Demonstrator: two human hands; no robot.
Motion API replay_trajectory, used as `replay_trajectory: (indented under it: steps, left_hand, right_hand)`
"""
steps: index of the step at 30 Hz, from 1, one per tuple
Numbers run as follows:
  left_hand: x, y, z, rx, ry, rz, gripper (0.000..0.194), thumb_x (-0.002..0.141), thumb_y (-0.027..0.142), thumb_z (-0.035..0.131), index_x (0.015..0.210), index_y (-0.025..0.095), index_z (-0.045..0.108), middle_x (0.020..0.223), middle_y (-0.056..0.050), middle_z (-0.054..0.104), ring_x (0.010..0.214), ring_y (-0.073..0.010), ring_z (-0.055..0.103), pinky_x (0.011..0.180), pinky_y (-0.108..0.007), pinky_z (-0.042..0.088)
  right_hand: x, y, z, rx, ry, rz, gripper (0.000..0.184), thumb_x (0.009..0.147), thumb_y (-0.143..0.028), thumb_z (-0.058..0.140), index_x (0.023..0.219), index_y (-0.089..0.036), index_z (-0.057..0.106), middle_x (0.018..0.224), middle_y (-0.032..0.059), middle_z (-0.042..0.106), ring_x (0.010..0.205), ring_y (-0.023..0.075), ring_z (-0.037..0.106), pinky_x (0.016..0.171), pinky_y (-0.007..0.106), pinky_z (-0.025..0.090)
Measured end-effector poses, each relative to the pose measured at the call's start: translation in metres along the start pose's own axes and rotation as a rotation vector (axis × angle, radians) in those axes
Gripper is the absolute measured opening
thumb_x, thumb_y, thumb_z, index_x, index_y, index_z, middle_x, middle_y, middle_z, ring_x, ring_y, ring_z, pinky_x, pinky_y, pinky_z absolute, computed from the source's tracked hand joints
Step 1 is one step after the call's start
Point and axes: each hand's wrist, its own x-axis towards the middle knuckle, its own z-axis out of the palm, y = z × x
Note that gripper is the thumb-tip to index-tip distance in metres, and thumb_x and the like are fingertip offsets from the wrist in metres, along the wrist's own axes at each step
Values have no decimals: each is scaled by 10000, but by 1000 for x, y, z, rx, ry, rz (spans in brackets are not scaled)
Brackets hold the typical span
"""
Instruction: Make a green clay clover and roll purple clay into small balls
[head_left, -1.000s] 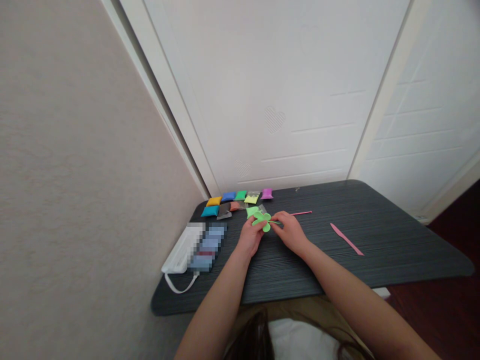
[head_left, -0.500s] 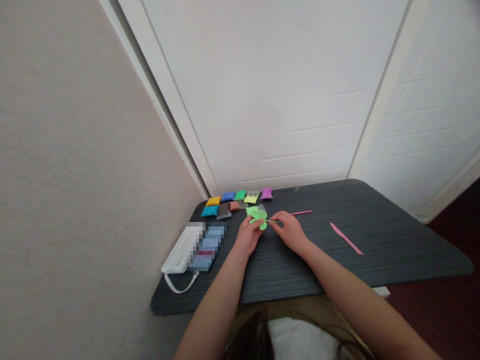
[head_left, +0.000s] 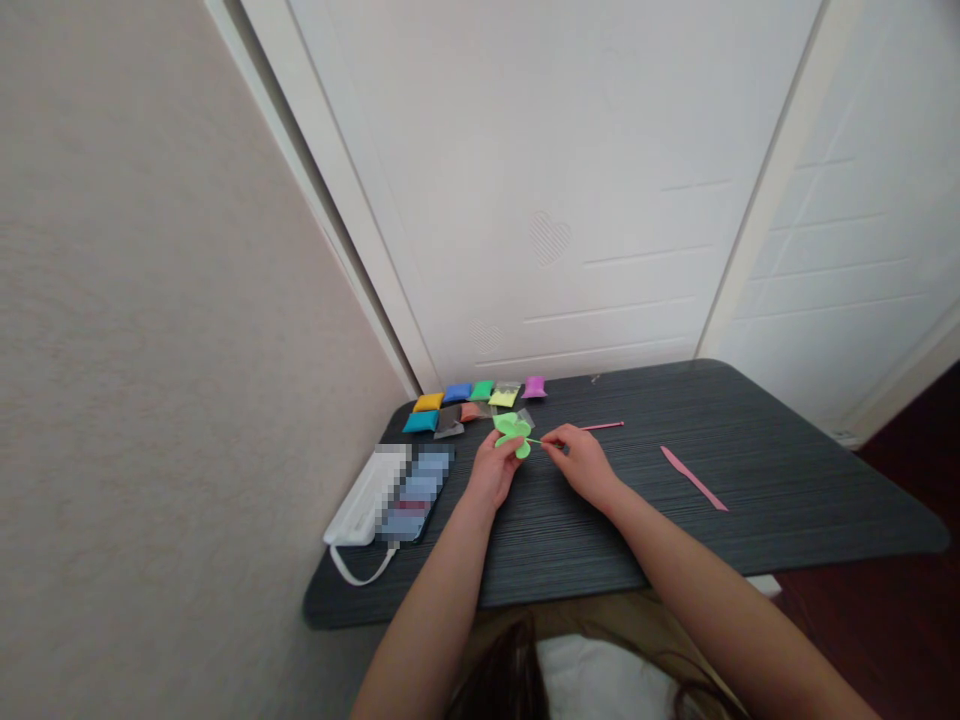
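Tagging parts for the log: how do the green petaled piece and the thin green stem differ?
Shape: the green petaled piece has broad, rounded lobes; the thin green stem is a narrow strand.
Hold: the left hand grips the green petaled piece; the right hand pinches the thin green stem.
Shared: both are light green; whether they are fused isn't clear.

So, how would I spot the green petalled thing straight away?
Find the dark table, then the left hand above it. It holds a light-green shape. Rounded lobes and a thin green stem leading to the right hand set it apart from the similarly green packet behind.
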Motion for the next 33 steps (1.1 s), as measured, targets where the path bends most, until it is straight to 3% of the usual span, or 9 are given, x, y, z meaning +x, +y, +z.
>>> replay_trajectory:
  steps: [5, 12, 33]
  left_hand:
    - [-1, 1, 1, -1, 15, 14, 305, 573, 126, 678, 855, 164, 568, 767, -4, 615, 654, -84, 558, 622, -218, 425]
    - [0, 2, 1, 2, 26, 41, 315, 578, 128, 674, 871, 167, 564, 780, -3, 611, 641, -77, 548, 604, -211, 417]
    - [1, 2, -4, 26, 23, 58, 309, 578, 162, 673, 856, 173, 540, 733, 17, 589, 602, -73, 539, 562, -206, 405]
  right_hand:
    - [0, 1, 1, -3, 3, 11, 125, 763, -232, 521, 853, -206, 605, 779, 19, 603, 721, 138, 552, 690, 277, 426]
    - [0, 2, 1, -10, -8, 15, 87, 764, -217, 513, 766, -203, 599, 743, 9, 594, 701, 134, 542, 674, 269, 421]
    - [-1, 3, 2, 88, -49, 3, 218, 733, -128, 506, 929, -193, 579, 871, 26, 609, 792, 128, 557, 764, 273, 442]
